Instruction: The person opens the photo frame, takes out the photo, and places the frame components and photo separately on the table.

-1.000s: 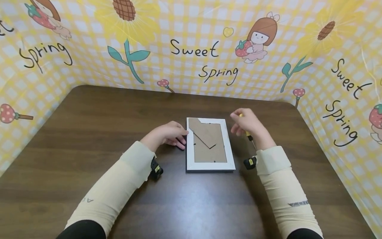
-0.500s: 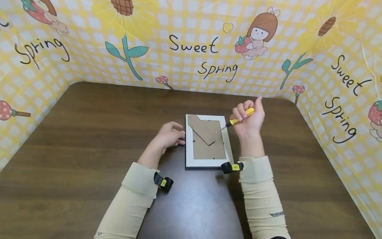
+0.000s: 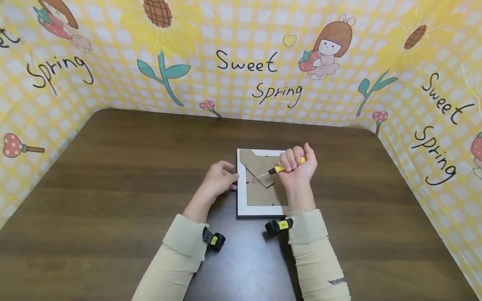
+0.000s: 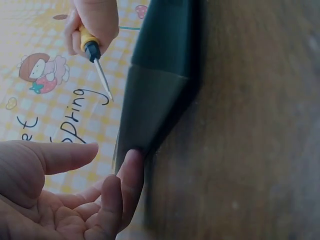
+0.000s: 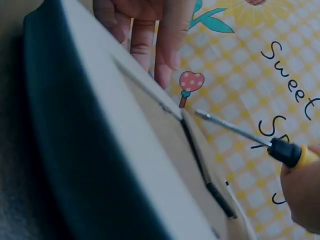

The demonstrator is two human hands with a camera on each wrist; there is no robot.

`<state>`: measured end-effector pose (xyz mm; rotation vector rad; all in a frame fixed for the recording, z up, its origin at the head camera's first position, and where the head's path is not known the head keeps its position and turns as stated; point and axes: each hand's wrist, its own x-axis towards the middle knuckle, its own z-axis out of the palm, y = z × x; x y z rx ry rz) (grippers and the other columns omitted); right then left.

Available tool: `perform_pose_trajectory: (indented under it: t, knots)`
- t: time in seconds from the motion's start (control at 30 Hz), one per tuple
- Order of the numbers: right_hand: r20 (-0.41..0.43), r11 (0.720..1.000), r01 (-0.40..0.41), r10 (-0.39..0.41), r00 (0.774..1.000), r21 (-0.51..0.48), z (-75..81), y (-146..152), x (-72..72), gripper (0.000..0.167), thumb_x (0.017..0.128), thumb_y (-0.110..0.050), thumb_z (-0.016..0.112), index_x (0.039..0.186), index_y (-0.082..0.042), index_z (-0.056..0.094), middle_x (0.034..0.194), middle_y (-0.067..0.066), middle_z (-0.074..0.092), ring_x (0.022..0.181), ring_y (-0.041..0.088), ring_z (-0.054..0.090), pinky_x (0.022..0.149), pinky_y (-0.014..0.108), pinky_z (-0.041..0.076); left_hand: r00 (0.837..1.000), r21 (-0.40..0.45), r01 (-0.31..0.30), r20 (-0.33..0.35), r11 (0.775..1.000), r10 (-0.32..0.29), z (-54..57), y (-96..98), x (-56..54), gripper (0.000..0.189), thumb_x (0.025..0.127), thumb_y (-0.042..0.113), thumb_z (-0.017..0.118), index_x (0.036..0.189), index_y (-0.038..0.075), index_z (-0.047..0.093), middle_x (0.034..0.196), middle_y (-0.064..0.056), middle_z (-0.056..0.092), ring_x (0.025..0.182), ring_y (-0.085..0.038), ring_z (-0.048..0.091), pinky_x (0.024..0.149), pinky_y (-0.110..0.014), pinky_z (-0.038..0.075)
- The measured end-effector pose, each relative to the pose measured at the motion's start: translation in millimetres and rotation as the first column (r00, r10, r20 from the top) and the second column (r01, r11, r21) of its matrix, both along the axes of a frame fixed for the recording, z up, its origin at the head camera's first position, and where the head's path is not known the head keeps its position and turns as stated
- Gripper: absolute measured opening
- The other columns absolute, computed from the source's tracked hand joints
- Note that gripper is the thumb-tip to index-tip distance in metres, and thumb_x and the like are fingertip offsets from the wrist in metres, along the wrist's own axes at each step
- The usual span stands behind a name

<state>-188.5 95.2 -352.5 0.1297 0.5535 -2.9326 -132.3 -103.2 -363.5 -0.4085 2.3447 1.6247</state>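
Observation:
A picture frame (image 3: 260,210) lies back side up, its white border around a brown backing board (image 3: 260,197) with an easel-stand flap (image 3: 257,165). Small black tabs, one of them a left-side tab (image 3: 247,182), show along the board's edges. My right hand (image 3: 301,173) grips a screwdriver (image 3: 278,169) with a yellow and black handle. Its flat tip points left, above the board close to that left tab; the right wrist view shows the tip raised off the board. My left hand (image 3: 218,179) rests loosely at the frame's left side, a fingertip (image 4: 132,160) against the dark outer edge.
The frame sits on a dark brown wooden table (image 3: 132,167). A yellow checked cloth (image 3: 241,25) with printed flowers and lettering rises behind the table and along both sides. Black wrist cameras, such as the right one (image 3: 276,227), hang close over the tabletop.
My right hand has turned palm-up and come left from beside the frame to over its right side, bringing the screwdriver's tip across the board. My left hand stays at the left edge.

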Motion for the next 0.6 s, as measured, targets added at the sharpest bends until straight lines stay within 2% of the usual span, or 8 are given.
perform_pose_trajectory:
  t: [0.1,0.2,0.47,0.6]
  knots:
    - [-0.054,0.999,-0.044,0.043,0.998,-0.013,-4.3,-0.2,0.3,0.062,0.104,-0.035,0.028,0.046,-0.013,0.028,0.039,-0.002,0.026,0.035,0.01,0.021,0.047,0.022,0.008,1.0,0.001,0.003,-0.002,1.0,-0.003,-3.0,0.7,0.1,0.041,0.098,0.014,0.062,0.136,0.002,0.05,0.112,-0.02,0.068,0.071,-0.015,0.066,0.065,-0.023,0.047]
    - [-0.062,0.998,-0.06,0.058,0.996,-0.029,-5.7,-0.7,-0.9,0.063,0.103,-0.033,0.029,0.044,-0.012,0.03,0.038,-0.002,0.027,0.035,0.011,0.021,0.047,0.021,0.008,1.0,0.012,0.011,0.002,1.0,-0.011,-1.3,0.9,-0.4,0.041,0.098,0.013,0.062,0.136,0.002,0.05,0.108,-0.019,0.068,0.069,-0.015,0.066,0.062,-0.023,0.047]
    - [0.0,0.999,-0.02,0.02,1.0,-0.032,-11.1,-5.6,-1.4,0.059,0.101,-0.028,0.033,0.045,-0.012,0.026,0.038,-0.002,0.028,0.035,0.01,0.022,0.04,0.02,0.016,1.0,0.021,0.011,0.029,1.0,-0.011,-0.6,0.4,1.6,0.037,0.096,0.01,0.065,0.13,0.001,0.056,0.101,-0.017,0.071,0.065,-0.014,0.066,0.058,-0.023,0.046]
    - [0.052,1.0,0.021,-0.02,0.998,-0.019,-11.4,-9.3,-0.3,0.059,0.101,-0.027,0.034,0.045,-0.012,0.027,0.038,-0.002,0.028,0.034,0.01,0.023,0.038,0.02,0.019,0.999,-0.009,0.02,0.026,1.0,-0.02,-1.0,0.2,2.1,0.035,0.094,0.009,0.066,0.128,0.001,0.058,0.1,-0.016,0.072,0.067,-0.014,0.066,0.059,-0.023,0.047]
